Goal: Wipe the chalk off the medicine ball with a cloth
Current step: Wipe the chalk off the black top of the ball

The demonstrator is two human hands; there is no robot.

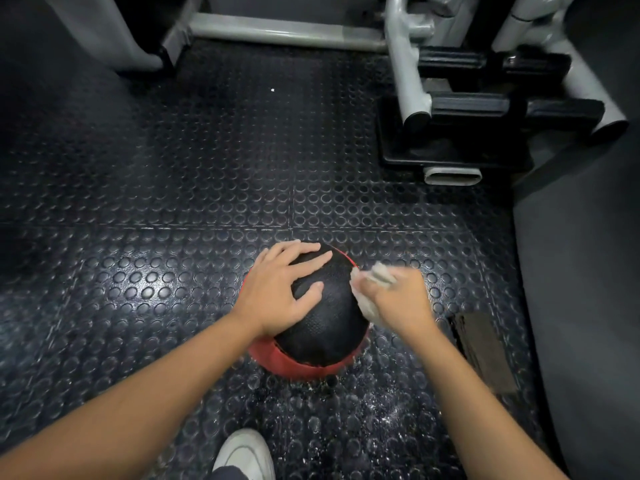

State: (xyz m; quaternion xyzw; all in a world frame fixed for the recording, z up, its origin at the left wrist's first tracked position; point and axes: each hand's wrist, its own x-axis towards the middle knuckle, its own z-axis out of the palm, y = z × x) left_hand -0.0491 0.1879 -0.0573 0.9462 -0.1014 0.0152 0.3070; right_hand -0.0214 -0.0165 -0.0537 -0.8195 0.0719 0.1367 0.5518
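A black and red medicine ball [325, 327] sits on the studded rubber floor [173, 202], low in the middle of the view. My left hand [280, 289] rests on top of the ball with its fingers spread flat. At the ball's right side, my right hand [398, 299] grips a pale cloth [372, 282] and presses it against the black surface; the hand and cloth are motion-blurred. White chalk dust [388, 414] is scattered over the floor in front of and to the right of the ball.
Grey gym machine frames [408, 64] with black foot pieces [485, 112] stand at the back and back right. A dark flat block [485, 348] lies on the floor right of the ball. My white shoe [246, 452] shows at the bottom edge.
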